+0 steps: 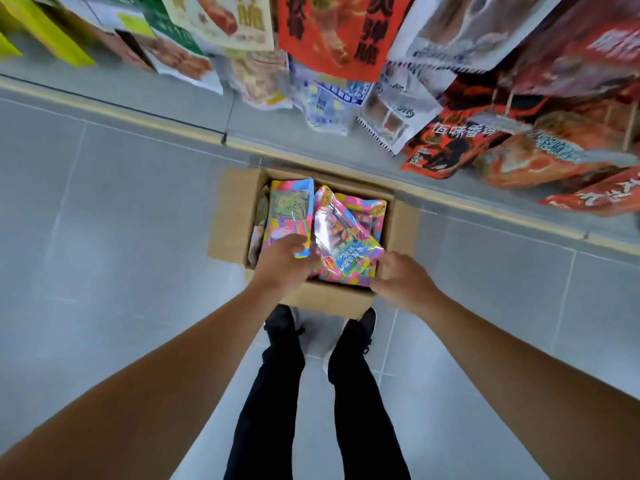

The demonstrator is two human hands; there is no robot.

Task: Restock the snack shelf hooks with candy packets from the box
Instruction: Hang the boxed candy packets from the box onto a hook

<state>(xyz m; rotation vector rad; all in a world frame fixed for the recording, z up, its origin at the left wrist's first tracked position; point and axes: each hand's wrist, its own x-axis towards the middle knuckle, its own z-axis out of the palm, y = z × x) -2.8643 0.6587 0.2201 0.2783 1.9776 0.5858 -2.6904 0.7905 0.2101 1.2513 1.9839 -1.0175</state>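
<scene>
Bright pink, yellow and blue candy packets (346,244) fill an open cardboard box (232,216) that stands on the grey tiled floor (104,202), its far edge close against the base of the shelf (311,140). One packet with a green panel (289,216) lies along the left side of the box, and a shinier one lies tilted across the middle and right. The left hand (282,265) is at the near left corner of the box, fingers curled round the near end of the green-panelled packet and gripping it. The right hand (403,277) is at the near right corner, its fingers bent down over the box edge next to the tilted packet; motion blur hides whether it is pinching anything. Near the box's front wall, two black shoes (360,329) and black trouser legs stand on the floor. Above, rows of snack bags (332,36) in red, orange, white and green hang from the shelf, overlapping one another.
</scene>
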